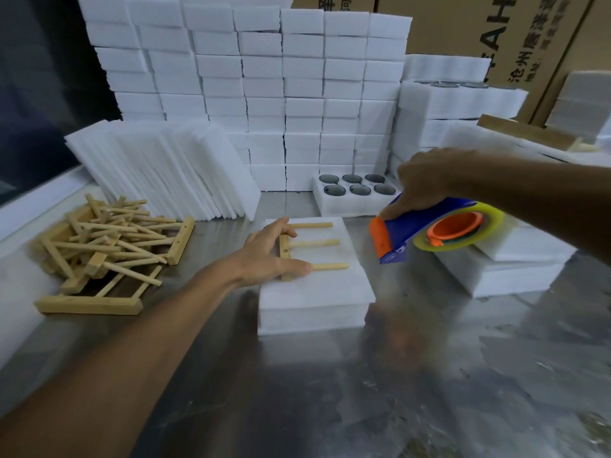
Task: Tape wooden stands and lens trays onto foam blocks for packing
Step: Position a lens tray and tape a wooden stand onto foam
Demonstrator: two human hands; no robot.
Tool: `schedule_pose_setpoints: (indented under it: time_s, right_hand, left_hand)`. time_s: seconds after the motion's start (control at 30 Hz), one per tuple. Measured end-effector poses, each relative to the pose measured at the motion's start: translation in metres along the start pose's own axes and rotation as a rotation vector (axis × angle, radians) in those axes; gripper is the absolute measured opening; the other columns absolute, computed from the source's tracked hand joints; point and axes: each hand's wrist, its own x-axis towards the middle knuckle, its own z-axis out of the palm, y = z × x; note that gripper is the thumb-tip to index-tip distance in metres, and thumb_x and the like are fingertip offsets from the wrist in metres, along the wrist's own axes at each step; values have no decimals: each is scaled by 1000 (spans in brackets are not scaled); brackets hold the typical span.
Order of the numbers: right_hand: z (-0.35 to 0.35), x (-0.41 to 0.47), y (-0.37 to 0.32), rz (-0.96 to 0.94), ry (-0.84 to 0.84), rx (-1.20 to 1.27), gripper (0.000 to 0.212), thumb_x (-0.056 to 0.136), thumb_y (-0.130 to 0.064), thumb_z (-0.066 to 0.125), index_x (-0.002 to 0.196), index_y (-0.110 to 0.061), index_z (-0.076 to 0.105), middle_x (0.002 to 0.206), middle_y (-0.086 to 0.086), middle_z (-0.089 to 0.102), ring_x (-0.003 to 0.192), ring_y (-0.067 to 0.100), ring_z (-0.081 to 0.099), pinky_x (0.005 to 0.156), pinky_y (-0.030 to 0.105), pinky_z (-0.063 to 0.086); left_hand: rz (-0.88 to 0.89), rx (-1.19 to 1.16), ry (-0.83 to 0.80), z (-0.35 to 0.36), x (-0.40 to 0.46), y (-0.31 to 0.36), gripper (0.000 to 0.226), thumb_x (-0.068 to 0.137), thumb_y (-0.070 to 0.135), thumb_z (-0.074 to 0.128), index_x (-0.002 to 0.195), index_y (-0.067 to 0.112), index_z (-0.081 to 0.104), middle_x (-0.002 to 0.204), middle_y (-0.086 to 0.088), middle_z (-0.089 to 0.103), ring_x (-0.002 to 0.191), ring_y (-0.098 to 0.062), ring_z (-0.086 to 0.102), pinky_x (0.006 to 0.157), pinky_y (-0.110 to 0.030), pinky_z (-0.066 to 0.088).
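Observation:
A white foam block (pixel 315 294) lies on the steel table in the middle. On its top rests a wooden stand (pixel 309 244) with three pegs pointing right. My left hand (pixel 269 254) lies flat on the stand's crossbar, fingers straight, pressing it to the foam. My right hand (pixel 425 186) grips a blue and orange tape dispenser (pixel 436 231) with a clear tape roll, held in the air just right of the block. A foam lens tray (pixel 355 196) with several dark lenses sits behind the block.
A pile of wooden stands (pixel 109 247) lies at the left. Foam sheets (pixel 172 166) lean behind it. A tall wall of foam blocks (pixel 281 87) and cardboard boxes (pixel 515 38) fills the back. More foam blocks (pixel 502 269) are stacked at the right.

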Motion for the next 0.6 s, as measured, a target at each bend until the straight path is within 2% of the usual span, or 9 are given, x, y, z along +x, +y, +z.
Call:
schedule_pose_setpoints:
  time_s: [0.1, 0.23, 0.37, 0.5, 0.6]
  right_hand:
    - [10, 4, -15, 1, -39, -7, 67, 67, -88, 55, 71, -25, 33, 75, -4, 44, 64, 17, 44, 68, 36, 41]
    - [23, 12, -22, -4, -88, 58, 67, 67, -90, 54, 77, -25, 41, 77, -4, 46, 65, 12, 44, 68, 36, 39]
    - [34, 21, -31, -22, -110, 84, 76, 66, -93, 50, 93, -22, 46, 75, -6, 43, 64, 10, 38, 72, 37, 39]
    - [33, 24, -39, -53, -116, 108, 73, 65, -93, 52, 83, -23, 41, 75, -6, 41, 69, 15, 42, 75, 38, 42]
    - [32, 26, -43, -56, -132, 130, 69, 65, -90, 55, 72, -25, 34, 76, -5, 43, 77, 19, 48, 78, 39, 46]
  left_hand:
    - [4, -21, -2, 1, 0, -2, 91, 43, 69, 68, 123, 32, 46, 159, 18, 17, 146, -14, 17, 119, -44, 21]
    - [1, -39, 14, 3, 0, -3, 89, 43, 68, 68, 122, 33, 47, 157, 19, 19, 145, -14, 18, 118, -44, 24]
    - [9, -67, 40, 6, 0, -3, 88, 44, 63, 71, 123, 32, 47, 158, 17, 19, 146, -12, 16, 119, -42, 24]
    - [12, -84, 44, 9, 1, -3, 78, 57, 52, 74, 126, 32, 45, 157, 18, 18, 146, -12, 15, 119, -42, 24]
    - [10, -75, 54, 10, 1, -3, 77, 58, 51, 73, 127, 32, 45, 156, 19, 19, 145, -11, 14, 118, -38, 23]
